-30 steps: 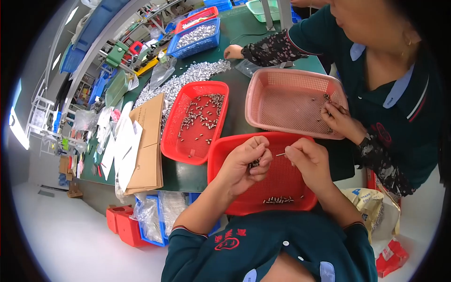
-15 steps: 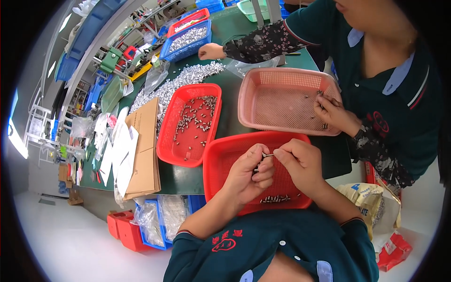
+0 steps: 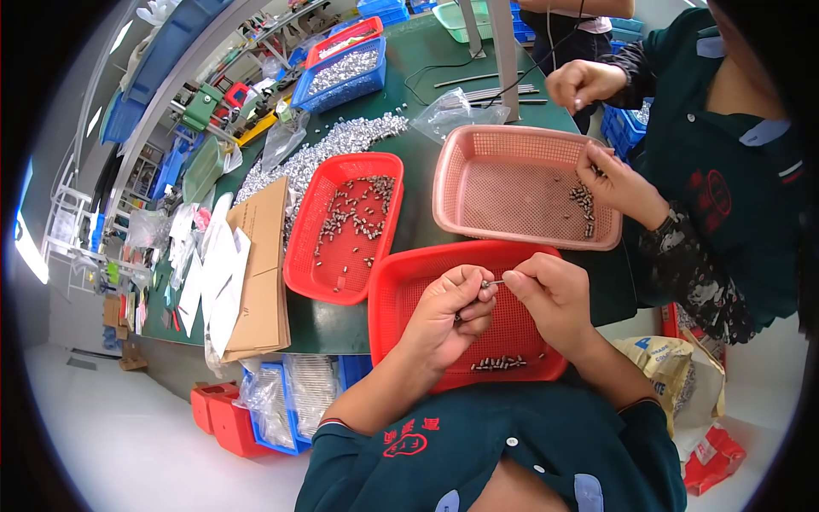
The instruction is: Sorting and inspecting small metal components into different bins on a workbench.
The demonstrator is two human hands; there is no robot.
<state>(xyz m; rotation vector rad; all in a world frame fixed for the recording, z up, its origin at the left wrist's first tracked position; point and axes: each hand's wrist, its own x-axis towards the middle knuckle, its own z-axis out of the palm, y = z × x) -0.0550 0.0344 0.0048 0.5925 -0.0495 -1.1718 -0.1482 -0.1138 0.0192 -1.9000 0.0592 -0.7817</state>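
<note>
Above the near red basket, my left hand is closed, pinching a small metal cylinder between thumb and forefinger. More metal shows inside its curled fingers. My right hand is closed on a thin metal pin, whose visible end meets the cylinder; the rest is hidden by the fingers. Several small metal cylinders lie in a row on the basket's floor, below my hands.
A second red basket holds scattered metal cylinders. A co-worker's hand is over the pink basket. Silver parts are heaped on the green table behind a cardboard sheet. A metal post stands farther back.
My hands stay nearly in place, with the pin and cylinder shifted slightly right. The co-worker's far arm has drawn back from the blue basket to the right, and more cylinders show in the pink basket.
</note>
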